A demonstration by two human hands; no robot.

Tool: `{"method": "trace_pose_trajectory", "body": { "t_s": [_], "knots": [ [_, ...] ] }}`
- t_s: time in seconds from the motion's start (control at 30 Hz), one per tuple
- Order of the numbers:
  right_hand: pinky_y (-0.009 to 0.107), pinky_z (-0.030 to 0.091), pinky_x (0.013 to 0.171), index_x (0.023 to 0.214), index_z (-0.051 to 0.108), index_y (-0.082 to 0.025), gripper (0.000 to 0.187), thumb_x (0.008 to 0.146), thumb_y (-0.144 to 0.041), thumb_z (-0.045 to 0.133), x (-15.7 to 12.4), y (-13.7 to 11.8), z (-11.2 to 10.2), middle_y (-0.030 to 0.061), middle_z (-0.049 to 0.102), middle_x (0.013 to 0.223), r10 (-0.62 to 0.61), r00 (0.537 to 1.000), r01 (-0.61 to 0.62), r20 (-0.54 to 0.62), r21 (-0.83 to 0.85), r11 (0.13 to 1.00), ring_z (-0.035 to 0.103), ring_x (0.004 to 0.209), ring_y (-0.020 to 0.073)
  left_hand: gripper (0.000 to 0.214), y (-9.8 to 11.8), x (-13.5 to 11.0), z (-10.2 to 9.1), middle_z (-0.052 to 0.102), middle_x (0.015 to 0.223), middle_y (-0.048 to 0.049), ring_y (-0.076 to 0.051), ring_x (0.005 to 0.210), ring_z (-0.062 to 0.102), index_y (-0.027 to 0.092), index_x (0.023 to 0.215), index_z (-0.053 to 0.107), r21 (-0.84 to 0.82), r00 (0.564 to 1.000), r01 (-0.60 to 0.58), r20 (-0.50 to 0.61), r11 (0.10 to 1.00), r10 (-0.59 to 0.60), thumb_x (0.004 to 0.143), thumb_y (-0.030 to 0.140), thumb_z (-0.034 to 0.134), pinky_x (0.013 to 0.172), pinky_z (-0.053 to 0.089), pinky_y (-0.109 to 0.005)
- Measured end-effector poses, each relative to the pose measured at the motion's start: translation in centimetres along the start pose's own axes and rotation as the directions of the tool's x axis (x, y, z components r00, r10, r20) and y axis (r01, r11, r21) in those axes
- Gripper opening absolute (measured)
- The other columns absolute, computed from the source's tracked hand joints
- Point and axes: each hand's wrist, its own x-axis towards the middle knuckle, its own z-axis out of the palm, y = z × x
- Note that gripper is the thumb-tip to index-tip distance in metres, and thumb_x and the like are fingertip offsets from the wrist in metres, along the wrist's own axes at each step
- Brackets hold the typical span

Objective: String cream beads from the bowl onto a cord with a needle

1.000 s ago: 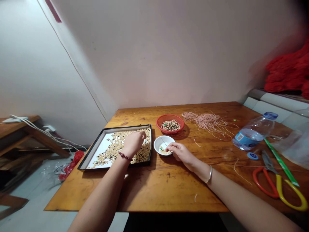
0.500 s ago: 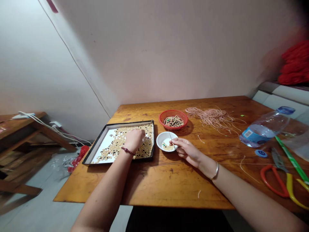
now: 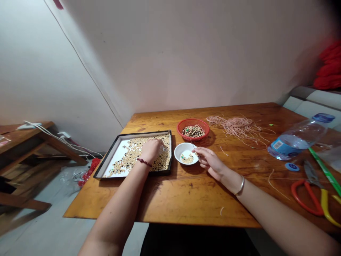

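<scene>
My left hand (image 3: pixel 151 150) reaches down among the beads in a shallow black-edged tray (image 3: pixel 114 154). Its fingers are curled, and whatever they pinch is hidden. Loose beads (image 3: pixel 130 157), mostly cream with some black, cover much of the tray's white floor. My right hand (image 3: pixel 209 161) is closed at the fingertips on a thin needle (image 3: pixel 192 144), held at the right rim of a small white bowl (image 3: pixel 179 159). Some cream beads and a green one lie in that bowl. A fine thread runs across the table to the right of my right wrist.
Behind the bowl stands a red basket (image 3: pixel 179 132) of strung beads. Pink cord (image 3: pixel 237 126) lies tangled to its right. A water bottle (image 3: pixel 286 145), a blue cap (image 3: pixel 292 166), scissors (image 3: pixel 306 195) and a green strip (image 3: pixel 326 172) are at the right.
My right hand has shifted slightly right, toward the bowl's rim, with the needle. My left hand stays in the tray with a small movement. The whole view has moved slightly.
</scene>
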Motion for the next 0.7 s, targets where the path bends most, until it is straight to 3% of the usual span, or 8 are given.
{"method": "trace_pose_trajectory", "body": {
  "t_s": [0.3, 0.43, 0.7],
  "knots": [
    [0.021, 0.004, 0.04, 0.078, 0.063, -0.015, 0.026, 0.067, -0.037, 0.072, -0.2, -0.2, 0.2, -0.0095, 0.037, 0.052, 0.039, 0.997, -0.036, 0.071, -0.04, 0.999, 0.013, 0.039, 0.0009, 0.022, 0.0, 0.1, 0.5, 0.066, 0.095, -0.0088, -0.02, 0.08, 0.063, 0.02, 0.094, 0.067, -0.029, 0.999, 0.041, 0.012, 0.999, -0.041, 0.087, 0.023, 0.047, 0.067, 0.044, -0.027],
    [0.021, 0.004, 0.041, 0.081, 0.063, -0.015, 0.025, 0.07, -0.037, 0.07, -0.3, 0.0, 0.2, -0.0109, 0.031, 0.049, 0.044, 0.994, -0.037, 0.1, -0.067, 0.997, 0.013, 0.039, 0.002, 0.017, -0.1, 0.0, 0.7, 0.064, 0.093, -0.0089, -0.019, 0.079, 0.062, 0.019, 0.09, 0.067, -0.058, 0.999, 0.038, 0.021, 0.998, -0.037, 0.084, 0.024, 0.052, 0.069, 0.044, -0.027],
    [0.022, 0.004, 0.04, 0.079, 0.06, -0.017, 0.03, 0.07, -0.043, 0.07, 0.0, 0.5, 0.3, -0.0125, 0.025, 0.042, 0.037, 0.994, -0.024, 0.102, -0.125, 0.992, 0.012, 0.038, 0.0034, 0.019, 1.1, 0.0, -0.3, 0.067, 0.094, -0.0104, -0.021, 0.087, 0.062, 0.016, 0.096, 0.06, -0.25, 0.993, -0.055, -0.111, 0.967, 0.028, 0.088, 0.017, 0.043, 0.076, 0.045, -0.03]
  ]
}}
